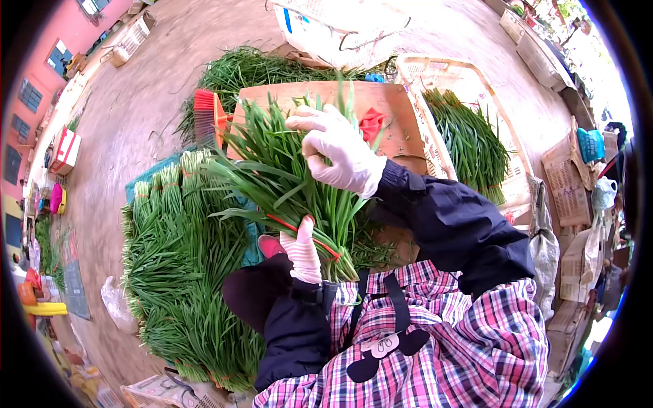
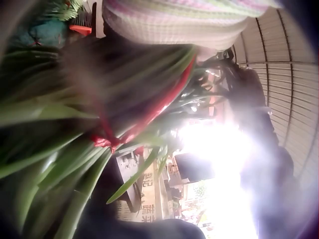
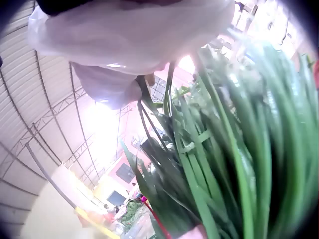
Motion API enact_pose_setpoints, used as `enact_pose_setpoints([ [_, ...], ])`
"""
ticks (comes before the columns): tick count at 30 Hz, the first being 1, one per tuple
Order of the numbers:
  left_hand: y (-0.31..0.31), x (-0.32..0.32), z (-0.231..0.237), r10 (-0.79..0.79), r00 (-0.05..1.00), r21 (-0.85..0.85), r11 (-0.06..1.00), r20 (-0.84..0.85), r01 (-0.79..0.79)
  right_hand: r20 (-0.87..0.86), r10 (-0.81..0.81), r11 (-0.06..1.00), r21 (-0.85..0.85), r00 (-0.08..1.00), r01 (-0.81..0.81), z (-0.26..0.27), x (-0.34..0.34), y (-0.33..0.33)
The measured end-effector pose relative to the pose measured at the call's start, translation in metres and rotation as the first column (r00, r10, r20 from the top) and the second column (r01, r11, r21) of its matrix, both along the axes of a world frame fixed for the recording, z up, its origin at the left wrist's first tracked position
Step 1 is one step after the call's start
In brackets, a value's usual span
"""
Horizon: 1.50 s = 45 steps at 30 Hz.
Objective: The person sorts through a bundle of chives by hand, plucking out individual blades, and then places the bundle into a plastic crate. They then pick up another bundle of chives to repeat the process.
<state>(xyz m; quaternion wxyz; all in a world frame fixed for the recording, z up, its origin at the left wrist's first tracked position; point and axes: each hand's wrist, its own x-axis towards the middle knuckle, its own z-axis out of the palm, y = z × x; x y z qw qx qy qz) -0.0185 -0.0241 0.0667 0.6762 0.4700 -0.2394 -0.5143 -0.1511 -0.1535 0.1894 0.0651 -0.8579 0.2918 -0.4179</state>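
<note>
My left hand (image 1: 303,253), in a pink-and-white striped glove, holds a bundle of garlic chives (image 1: 286,173) low near its stem ends. A red tie (image 1: 299,234) runs round the bundle beside the thumb; its knot (image 2: 110,143) shows in the left wrist view. My right hand (image 1: 343,153), in a thin whitish glove, is over the leafy upper part with its fingers curled. In the right wrist view its thumb and fingers pinch a few chive leaves (image 3: 169,92), while the other leaves (image 3: 249,129) spread loose beside it.
Tied chive bundles (image 1: 190,272) lie stacked on the left. Behind the held bundle are an orange-brown board (image 1: 405,129) with a red cloth (image 1: 371,124), a red broom head (image 1: 208,109) and loose chives (image 1: 252,68). A crate (image 1: 476,71) with more chives (image 1: 469,146) stands right.
</note>
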Motion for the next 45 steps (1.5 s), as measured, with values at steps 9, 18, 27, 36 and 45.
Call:
enact_pose_setpoints([
  [9,0.001,0.003,-0.027,-0.014,0.997,0.083,0.996,0.078,0.008,0.599,-0.141,0.938,0.336,0.788,-0.088,0.069,-0.049,-0.002],
  [18,0.000,0.001,-0.021,0.021,1.000,0.076,0.997,0.000,-0.021,0.569,-0.249,0.550,0.749,0.784,-0.369,0.048,-0.095,0.076],
  [27,0.002,-0.006,-0.015,0.014,0.999,0.082,0.996,0.046,-0.018,0.151,-0.111,0.933,0.357,0.982,0.050,-0.007,-0.040,0.068],
  [36,-0.005,0.000,0.015,0.068,0.981,0.117,0.989,0.179,-0.090,0.479,-0.436,0.756,0.654,0.762,0.021,-0.063,-0.042,0.123],
  [45,-0.019,-0.029,0.080,0.012,0.988,0.169,0.985,0.155,-0.038,0.380,-0.291,0.577,0.802,0.878,-0.156,-0.125,-0.018,0.152],
])
